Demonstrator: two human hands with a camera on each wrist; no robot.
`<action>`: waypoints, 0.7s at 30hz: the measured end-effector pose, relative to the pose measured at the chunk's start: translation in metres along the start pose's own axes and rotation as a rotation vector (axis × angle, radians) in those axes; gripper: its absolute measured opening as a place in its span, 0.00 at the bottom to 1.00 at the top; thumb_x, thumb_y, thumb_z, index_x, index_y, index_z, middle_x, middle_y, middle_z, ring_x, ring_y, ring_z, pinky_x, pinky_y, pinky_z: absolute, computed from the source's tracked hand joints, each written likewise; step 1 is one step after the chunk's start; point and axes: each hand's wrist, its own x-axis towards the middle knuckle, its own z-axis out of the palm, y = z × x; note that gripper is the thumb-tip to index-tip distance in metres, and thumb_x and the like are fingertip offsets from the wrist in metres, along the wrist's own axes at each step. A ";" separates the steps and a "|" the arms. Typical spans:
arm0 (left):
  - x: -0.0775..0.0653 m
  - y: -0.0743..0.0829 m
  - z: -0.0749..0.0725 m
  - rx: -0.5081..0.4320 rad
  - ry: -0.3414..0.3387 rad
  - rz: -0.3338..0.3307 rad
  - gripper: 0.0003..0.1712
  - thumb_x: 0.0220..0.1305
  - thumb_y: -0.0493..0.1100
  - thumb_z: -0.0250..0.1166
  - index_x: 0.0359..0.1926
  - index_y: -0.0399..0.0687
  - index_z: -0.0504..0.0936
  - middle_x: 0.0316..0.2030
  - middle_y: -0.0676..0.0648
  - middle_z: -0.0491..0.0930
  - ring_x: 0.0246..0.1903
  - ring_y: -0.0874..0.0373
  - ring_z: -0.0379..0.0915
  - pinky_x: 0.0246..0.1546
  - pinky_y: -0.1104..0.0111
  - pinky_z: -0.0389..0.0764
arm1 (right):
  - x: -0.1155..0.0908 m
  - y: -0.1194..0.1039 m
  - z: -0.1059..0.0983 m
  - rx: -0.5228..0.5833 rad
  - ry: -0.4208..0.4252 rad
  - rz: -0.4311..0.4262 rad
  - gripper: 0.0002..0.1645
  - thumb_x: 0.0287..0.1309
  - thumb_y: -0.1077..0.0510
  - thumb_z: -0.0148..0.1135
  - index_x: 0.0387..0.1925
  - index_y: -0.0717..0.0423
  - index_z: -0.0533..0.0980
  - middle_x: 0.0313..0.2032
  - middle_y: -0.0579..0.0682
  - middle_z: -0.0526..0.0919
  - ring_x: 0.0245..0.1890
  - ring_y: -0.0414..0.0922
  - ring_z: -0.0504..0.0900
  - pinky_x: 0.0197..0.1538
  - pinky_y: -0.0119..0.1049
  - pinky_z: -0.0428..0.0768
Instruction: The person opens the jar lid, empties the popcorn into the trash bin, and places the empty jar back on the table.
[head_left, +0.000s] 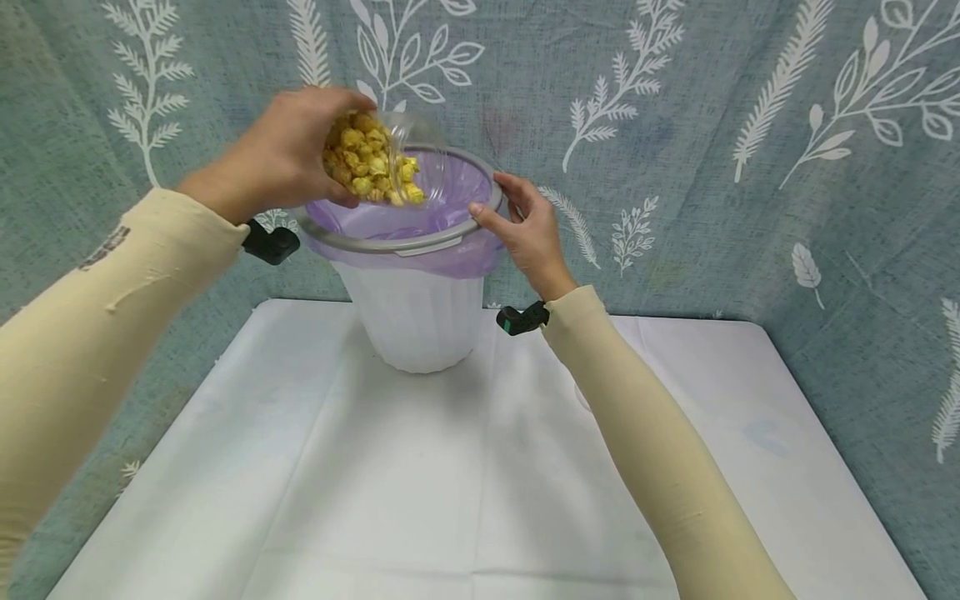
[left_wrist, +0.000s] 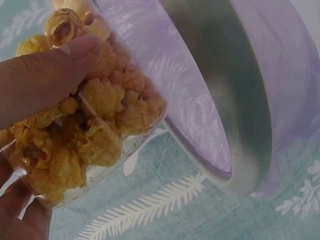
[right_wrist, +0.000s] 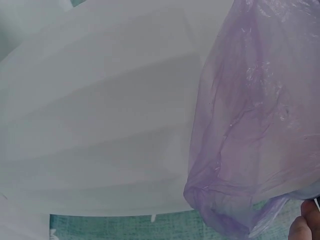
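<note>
My left hand (head_left: pixel 296 154) grips a clear plastic jar (head_left: pixel 416 133) tipped on its side, its mouth facing right over a bin. Yellow-brown popcorn (head_left: pixel 360 154) fills much of the jar, with several pieces close to the mouth. In the left wrist view the thumb presses across the jar's side, and the other fingers curl beneath it. The white trash bin (head_left: pixel 416 312) stands tilted on the table, lined with a purple plastic bag (head_left: pixel 465 187) under a grey rim ring (head_left: pixel 375 244). My right hand (head_left: pixel 528 233) holds the ring's right side between thumb and fingers.
A white cloth covers the table (head_left: pixel 405 500) under the bin. Behind and beside it hangs a blue-green curtain (head_left: pixel 675 208) with white leaf prints. A round clear edge (head_left: pixel 582 398) shows partly behind the right forearm. Each wrist wears a black camera mount.
</note>
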 end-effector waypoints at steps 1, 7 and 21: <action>0.000 0.000 0.000 0.002 -0.001 0.004 0.63 0.39 0.28 0.86 0.77 0.35 0.64 0.70 0.30 0.70 0.70 0.31 0.63 0.78 0.46 0.59 | 0.000 0.000 0.000 -0.001 0.001 0.000 0.39 0.65 0.59 0.72 0.73 0.63 0.69 0.73 0.55 0.71 0.73 0.38 0.68 0.78 0.36 0.61; 0.002 0.002 0.001 0.025 -0.016 0.025 0.62 0.39 0.26 0.85 0.76 0.35 0.64 0.70 0.31 0.70 0.71 0.31 0.62 0.77 0.44 0.58 | 0.000 0.000 0.000 -0.003 0.007 -0.004 0.39 0.65 0.59 0.73 0.73 0.63 0.69 0.73 0.55 0.71 0.73 0.39 0.68 0.78 0.35 0.61; 0.000 0.003 0.002 0.048 -0.052 -0.018 0.62 0.40 0.25 0.84 0.77 0.38 0.64 0.75 0.31 0.64 0.75 0.31 0.56 0.78 0.41 0.54 | 0.000 0.000 -0.001 -0.006 -0.002 -0.001 0.39 0.65 0.58 0.73 0.73 0.63 0.69 0.73 0.55 0.72 0.74 0.39 0.68 0.77 0.31 0.62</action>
